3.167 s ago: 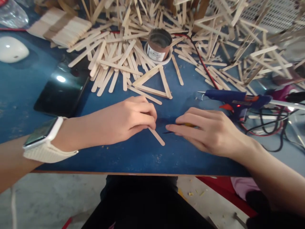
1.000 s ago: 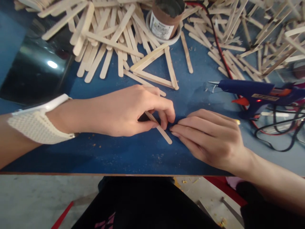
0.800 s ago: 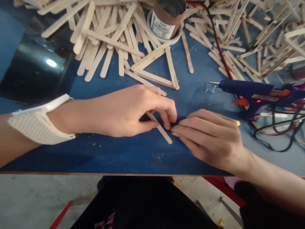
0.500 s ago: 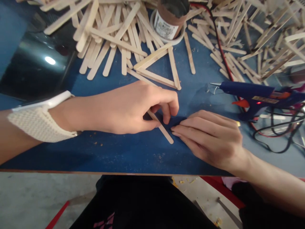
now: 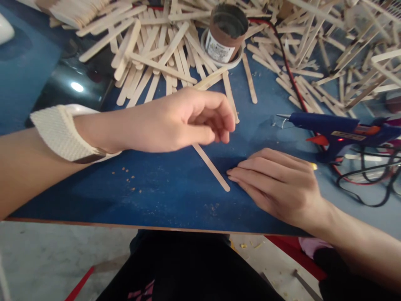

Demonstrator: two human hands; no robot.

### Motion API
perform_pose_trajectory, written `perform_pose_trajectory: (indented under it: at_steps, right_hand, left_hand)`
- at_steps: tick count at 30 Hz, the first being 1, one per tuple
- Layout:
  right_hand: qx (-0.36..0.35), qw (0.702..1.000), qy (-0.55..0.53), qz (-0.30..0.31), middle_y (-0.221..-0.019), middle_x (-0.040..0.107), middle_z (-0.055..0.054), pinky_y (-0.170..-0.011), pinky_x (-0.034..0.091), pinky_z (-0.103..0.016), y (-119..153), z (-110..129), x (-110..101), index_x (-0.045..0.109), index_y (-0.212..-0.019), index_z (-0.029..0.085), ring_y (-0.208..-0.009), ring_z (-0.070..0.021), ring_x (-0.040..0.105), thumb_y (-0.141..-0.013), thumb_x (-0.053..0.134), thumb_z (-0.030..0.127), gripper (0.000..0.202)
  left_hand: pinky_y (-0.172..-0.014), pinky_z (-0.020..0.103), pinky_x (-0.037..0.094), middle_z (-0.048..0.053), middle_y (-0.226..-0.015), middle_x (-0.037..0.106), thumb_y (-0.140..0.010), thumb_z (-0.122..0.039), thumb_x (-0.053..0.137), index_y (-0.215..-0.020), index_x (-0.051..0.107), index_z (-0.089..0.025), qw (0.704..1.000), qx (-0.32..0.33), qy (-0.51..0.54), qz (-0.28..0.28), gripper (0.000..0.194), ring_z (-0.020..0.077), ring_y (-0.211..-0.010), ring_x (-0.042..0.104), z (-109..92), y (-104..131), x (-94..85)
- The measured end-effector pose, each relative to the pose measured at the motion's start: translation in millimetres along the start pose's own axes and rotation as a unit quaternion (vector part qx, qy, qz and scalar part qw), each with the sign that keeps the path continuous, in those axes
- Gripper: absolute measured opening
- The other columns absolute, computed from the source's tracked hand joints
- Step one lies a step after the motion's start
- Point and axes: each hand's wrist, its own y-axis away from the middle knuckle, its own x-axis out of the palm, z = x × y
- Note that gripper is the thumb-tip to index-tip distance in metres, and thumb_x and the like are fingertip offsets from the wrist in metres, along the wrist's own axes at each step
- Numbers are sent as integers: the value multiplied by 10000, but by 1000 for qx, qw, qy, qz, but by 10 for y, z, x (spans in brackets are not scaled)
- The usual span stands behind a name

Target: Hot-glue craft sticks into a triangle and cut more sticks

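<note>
Currently, the left hand (image 5: 191, 119) is covering one end of a wooden craft stick (image 5: 212, 168) on the tabletop (image 5: 175, 196), its fingers loosely curling apart; the right hand (image 5: 280, 179) is pinching a mostly hidden yellow-ended tool (image 5: 313, 166).

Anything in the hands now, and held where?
Left hand: nothing visible. Right hand: apparently a yellow-ended object, mostly hidden by the curled fingers; which part they grip cannot be told.

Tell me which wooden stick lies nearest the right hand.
The lone stick slanting out from below the left hand: its rounded end lies just beside the right hand, while the others lie farther off.
</note>
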Motion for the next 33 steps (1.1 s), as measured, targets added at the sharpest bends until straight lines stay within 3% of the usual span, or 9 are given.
perform_pose_trajectory:
  at_steps: [5, 13, 18, 27, 33]
  right_hand:
    - [4, 1000, -6, -2, -1065, 924, -69, -798, 693, -382, 9, 15, 4, 836, -1209, 163, -914, -222, 828, -1143, 765, 61, 140]
    - [6, 1000, 2, -22, -1019, 922, -44, -777, 690, -381, 1, 15, 23, 843, -1180, 160, -875, -222, 840, -1123, 810, 57, 122]
    - [5, 1000, -4, -23, -1014, 921, -44, -758, 679, -383, -8, 13, 29, 843, -1176, 157, -861, -220, 839, -1115, 810, 38, 137]
    - [0, 999, -3, -34, -1030, 925, -50, -734, 647, -395, 14, 16, 61, 849, -1157, 157, -854, -211, 836, -1114, 809, 30, 140]
    - [10, 999, -2, -31, -1018, 917, -25, -738, 644, -386, 5, 53, 81, 834, -1164, 184, -847, -205, 832, -1132, 796, 42, 150]
  left_hand:
    - [-920, 345, 704, 42, -1179, 897, -1041, -130, 805, -1093, 927, -280, 985, 80, -146, 33, 200, 242, -1098, 853, 42, 62, 138]
    - [-914, 361, 676, 38, -1061, 877, -1104, -192, 761, -958, 952, -319, 971, 150, -181, 47, 272, 254, -1027, 845, 156, 64, 121]
    - [-881, 377, 646, 29, -1053, 873, -1099, -177, 758, -941, 930, -320, 968, 160, -189, 44, 274, 270, -1049, 840, 137, 61, 154]
    - [-937, 406, 605, 21, -1085, 882, -1100, -106, 775, -1078, 966, -319, 964, 182, -180, 65, 288, 258, -1013, 794, 156, 44, 175]
    - [-861, 384, 605, 8, -1088, 873, -1071, -71, 786, -1029, 954, -319, 967, 177, -175, 62, 302, 244, -999, 796, 125, 49, 163]
